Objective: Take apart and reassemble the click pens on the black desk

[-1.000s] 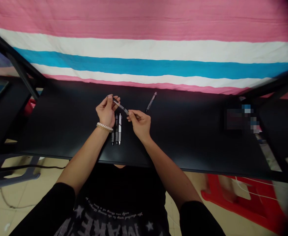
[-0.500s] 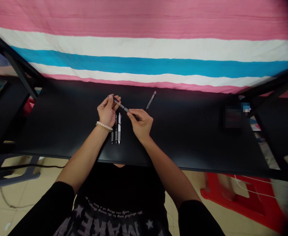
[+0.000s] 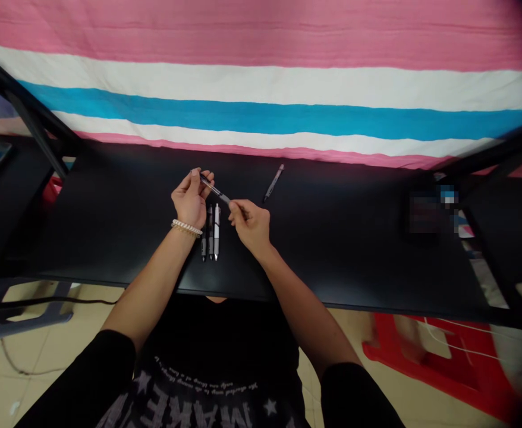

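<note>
Between my two hands, a pen point(image 3: 217, 191) with a clear barrel and grey grip is held at a slant above the dark table. My left hand point(image 3: 192, 195), with a braided bracelet at the wrist, pinches its upper left end between thumb and fingers. At the lower right end, the fingers of my right hand point(image 3: 251, 224) are closed round the grip, hiding the tip. Below lie three pens side by side: a white pen point(image 3: 217, 232), a dark pen point(image 3: 211, 233) and another dark pen point(image 3: 204, 245) partly covered by my left wrist. Beyond my right hand lies a separate pen point(image 3: 274, 183).
A striped cloth point(image 3: 261, 119) hangs along the back edge of the black table point(image 3: 332, 238). Dark metal bars point(image 3: 38, 137) slope at both sides. A blurred object point(image 3: 424, 214) sits at the right end. A red stool point(image 3: 443, 362) stands below the table.
Both hands have shifted slightly left with the pen between them. My right fingers have curled in more round the grip. The separate pen behind now shows in full.
</note>
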`<state>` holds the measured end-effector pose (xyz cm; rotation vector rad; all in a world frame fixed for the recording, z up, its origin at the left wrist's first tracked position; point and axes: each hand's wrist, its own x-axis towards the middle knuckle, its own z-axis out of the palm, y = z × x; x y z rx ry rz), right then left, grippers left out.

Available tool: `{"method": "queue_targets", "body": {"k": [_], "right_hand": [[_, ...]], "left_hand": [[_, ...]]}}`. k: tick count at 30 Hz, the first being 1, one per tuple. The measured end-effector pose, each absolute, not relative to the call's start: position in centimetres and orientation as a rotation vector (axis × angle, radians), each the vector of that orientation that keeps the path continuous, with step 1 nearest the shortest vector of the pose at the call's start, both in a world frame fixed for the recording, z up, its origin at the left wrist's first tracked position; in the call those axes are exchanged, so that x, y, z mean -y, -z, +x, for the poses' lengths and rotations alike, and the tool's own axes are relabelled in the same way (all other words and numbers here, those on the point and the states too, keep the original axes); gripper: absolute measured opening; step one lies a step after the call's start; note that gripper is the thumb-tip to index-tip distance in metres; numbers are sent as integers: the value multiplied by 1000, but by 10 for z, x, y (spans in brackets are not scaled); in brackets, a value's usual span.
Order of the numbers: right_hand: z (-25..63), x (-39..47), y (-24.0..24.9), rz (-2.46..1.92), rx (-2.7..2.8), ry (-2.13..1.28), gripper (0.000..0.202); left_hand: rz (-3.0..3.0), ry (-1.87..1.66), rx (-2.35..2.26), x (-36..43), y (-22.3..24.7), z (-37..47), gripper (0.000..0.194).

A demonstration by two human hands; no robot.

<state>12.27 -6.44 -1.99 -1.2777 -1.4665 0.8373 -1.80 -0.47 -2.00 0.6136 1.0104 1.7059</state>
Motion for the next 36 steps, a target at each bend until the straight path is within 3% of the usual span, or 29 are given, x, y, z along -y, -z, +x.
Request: {"method": "queue_targets", "body": {"k": [12, 18, 21, 26, 36], "right_hand": [[122, 62, 27, -1239, 1566, -928, 42], [125, 62, 20, -1257, 1580, -1040, 54], [124, 63, 19, -1293, 1657, -938, 52], [121, 66, 22, -1359, 1868, -669, 46], [121, 67, 24, -1368, 1884, -585, 42]], "left_hand": [[642, -1675, -996, 7, 20, -17, 23], [556, -1601, -843, 10, 8, -16, 16], [450, -1538, -762, 11, -2, -16, 13], [352, -1461, -656, 13, -18, -18, 31], [443, -1451, -689, 10, -15, -24, 24]]}}
